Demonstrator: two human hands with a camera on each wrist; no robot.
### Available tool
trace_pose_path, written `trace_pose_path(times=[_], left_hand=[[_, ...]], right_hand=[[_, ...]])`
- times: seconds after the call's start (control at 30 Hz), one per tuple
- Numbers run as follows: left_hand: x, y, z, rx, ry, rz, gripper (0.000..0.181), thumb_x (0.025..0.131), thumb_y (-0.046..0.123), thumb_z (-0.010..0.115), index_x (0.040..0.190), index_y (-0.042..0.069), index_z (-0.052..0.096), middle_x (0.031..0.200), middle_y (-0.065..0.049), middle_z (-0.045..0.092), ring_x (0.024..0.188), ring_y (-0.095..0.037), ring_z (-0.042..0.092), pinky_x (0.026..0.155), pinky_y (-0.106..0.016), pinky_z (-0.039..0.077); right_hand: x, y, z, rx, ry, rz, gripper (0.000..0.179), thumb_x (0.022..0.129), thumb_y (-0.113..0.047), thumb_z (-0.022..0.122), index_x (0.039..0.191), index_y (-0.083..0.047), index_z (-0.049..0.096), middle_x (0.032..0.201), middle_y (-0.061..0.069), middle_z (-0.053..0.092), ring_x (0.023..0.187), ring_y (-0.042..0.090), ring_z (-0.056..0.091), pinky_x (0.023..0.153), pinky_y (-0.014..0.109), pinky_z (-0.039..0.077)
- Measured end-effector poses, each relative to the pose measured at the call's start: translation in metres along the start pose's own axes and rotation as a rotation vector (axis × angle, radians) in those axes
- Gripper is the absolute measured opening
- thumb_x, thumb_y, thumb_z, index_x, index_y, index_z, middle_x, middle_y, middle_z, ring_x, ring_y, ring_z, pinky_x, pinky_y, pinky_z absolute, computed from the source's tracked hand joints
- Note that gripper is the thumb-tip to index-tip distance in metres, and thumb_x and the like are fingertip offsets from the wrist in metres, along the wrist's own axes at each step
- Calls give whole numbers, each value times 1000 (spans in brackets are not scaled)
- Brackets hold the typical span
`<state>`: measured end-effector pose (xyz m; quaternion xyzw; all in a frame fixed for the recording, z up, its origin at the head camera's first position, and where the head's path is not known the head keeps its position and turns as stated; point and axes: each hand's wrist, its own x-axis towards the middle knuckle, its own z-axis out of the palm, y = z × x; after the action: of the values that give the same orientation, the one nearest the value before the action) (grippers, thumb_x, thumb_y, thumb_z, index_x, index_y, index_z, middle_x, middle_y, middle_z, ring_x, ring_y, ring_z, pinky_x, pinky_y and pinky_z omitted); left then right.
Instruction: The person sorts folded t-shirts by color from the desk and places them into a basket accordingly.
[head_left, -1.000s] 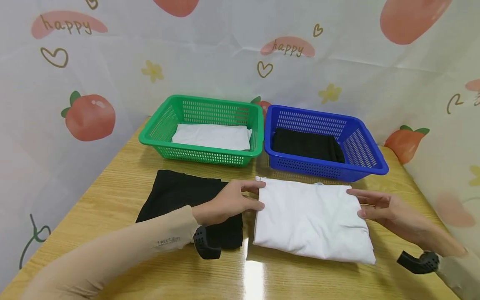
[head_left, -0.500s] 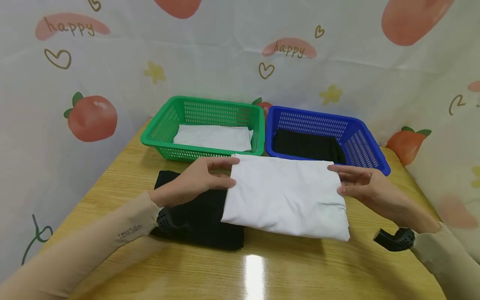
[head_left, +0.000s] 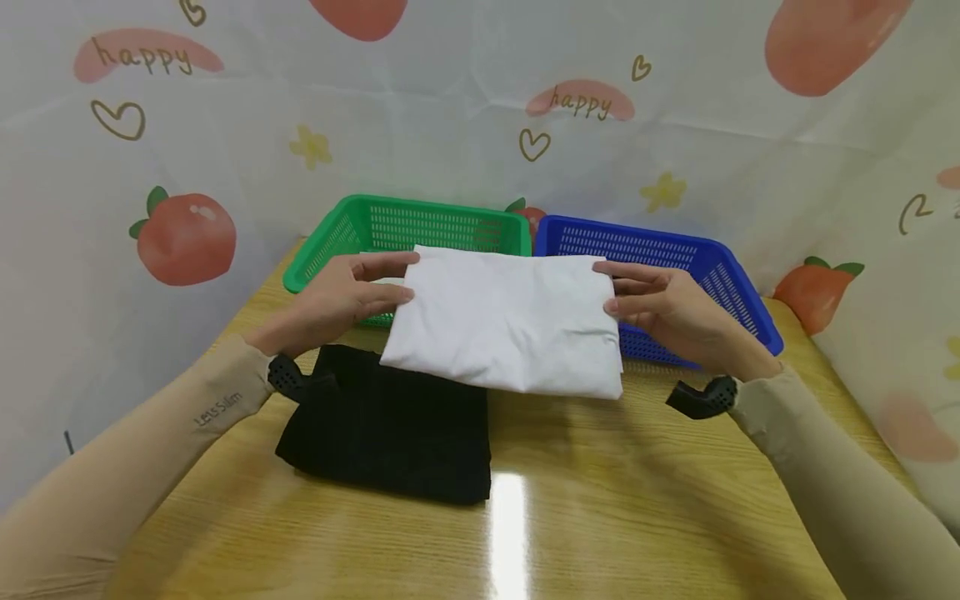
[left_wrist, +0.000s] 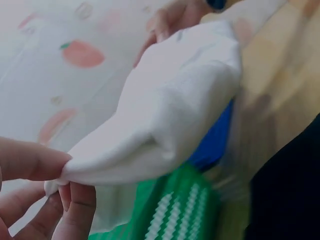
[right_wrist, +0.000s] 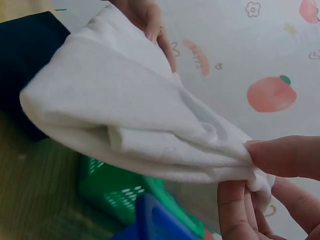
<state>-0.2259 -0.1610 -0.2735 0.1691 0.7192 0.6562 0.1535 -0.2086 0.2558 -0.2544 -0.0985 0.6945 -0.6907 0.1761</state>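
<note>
A folded white cloth garment [head_left: 510, 321] hangs in the air between both hands, in front of the two baskets. My left hand [head_left: 330, 292] pinches its left edge between thumb and fingers, as the left wrist view also shows. At the opposite edge my right hand [head_left: 667, 308] pinches the cloth the same way; in the right wrist view its layered folds [right_wrist: 175, 145] show near the thumb. Behind the cloth, the green basket [head_left: 442, 204] is partly hidden, with only a sliver of white cloth visible inside. The blue basket [head_left: 637, 229] is partly covered too.
A folded black garment [head_left: 397, 433] lies on the wooden table [head_left: 615, 517], below the left hand. The two baskets stand side by side at the back, against a printed cloth backdrop [head_left: 420, 100].
Both hands have lifted the white garment off the table and carried it left and toward the baskets. It now covers part of both. The black garment stays where it was.
</note>
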Motion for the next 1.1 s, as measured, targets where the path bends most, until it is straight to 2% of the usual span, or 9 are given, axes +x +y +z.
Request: trace_pose_path(times=[0.1, 0.2, 0.3, 0.43, 0.57, 0.77, 0.97, 1.1], left_hand=[[6, 5, -19, -46, 31, -7, 57, 97, 7, 64, 149, 5, 41, 155, -5, 31, 142, -23, 29, 105, -33, 40], [14, 10, -37, -68, 63, -8, 54, 98, 5, 60, 149, 2, 41, 157, -3, 28, 143, -22, 27, 106, -33, 38], [22, 14, -50, -66, 87, -12, 53, 100, 4, 57, 149, 1, 39, 159, -3, 25, 144, -20, 24, 106, -32, 37], [33, 18, -64, -75, 117, -26, 56, 100, 2, 54, 152, 1, 32, 161, -8, 18, 145, -21, 22, 106, -30, 36], [43, 23, -75, -80, 161, -39, 60, 100, -1, 52, 155, 4, 28, 161, -14, 13, 145, -23, 23, 108, -31, 34], [58, 19, -86, 45, 220, -71, 60, 100, -3, 52, 155, 6, 29, 159, -17, 18, 143, -25, 27, 106, -32, 37], [65, 5, -91, 230, 190, -102, 58, 100, -3, 51, 154, 4, 31, 156, -20, 25, 138, -30, 34, 103, -35, 40], [66, -3, -91, 289, 179, -104, 57, 100, -3, 51, 153, 2, 31, 155, -20, 27, 136, -31, 35, 94, -38, 42]], right_hand=[[25, -10, 11, 54, -6, -22, 55, 93, 5, 64, 145, -4, 48, 151, 8, 33, 123, 18, 42, 101, 34, 43], [48, -18, 21, 100, -40, -51, 56, 94, 10, 60, 147, 0, 45, 154, 7, 31, 136, 21, 36, 105, 38, 39], [71, -24, 31, 139, -49, -57, 56, 93, 13, 58, 146, 2, 44, 152, 11, 35, 135, 25, 39, 106, 39, 38], [99, -27, 43, 169, -2, -58, 55, 92, 15, 58, 144, 3, 47, 149, 11, 38, 129, 28, 45, 103, 37, 41], [124, -26, 53, 177, 63, -72, 55, 90, 16, 59, 143, 2, 49, 150, 11, 35, 128, 26, 43, 101, 36, 43], [147, -15, 65, 109, 148, -59, 55, 89, 13, 63, 141, -3, 54, 149, 13, 38, 128, 25, 46, 102, 37, 42], [158, -1, 78, -59, 209, -9, 50, 89, 11, 66, 136, -1, 58, 143, 13, 44, 123, 25, 51, 99, 38, 45], [162, 4, 84, -121, 194, 2, 49, 90, 13, 62, 137, 1, 55, 142, 16, 44, 121, 29, 52, 98, 40, 46]])
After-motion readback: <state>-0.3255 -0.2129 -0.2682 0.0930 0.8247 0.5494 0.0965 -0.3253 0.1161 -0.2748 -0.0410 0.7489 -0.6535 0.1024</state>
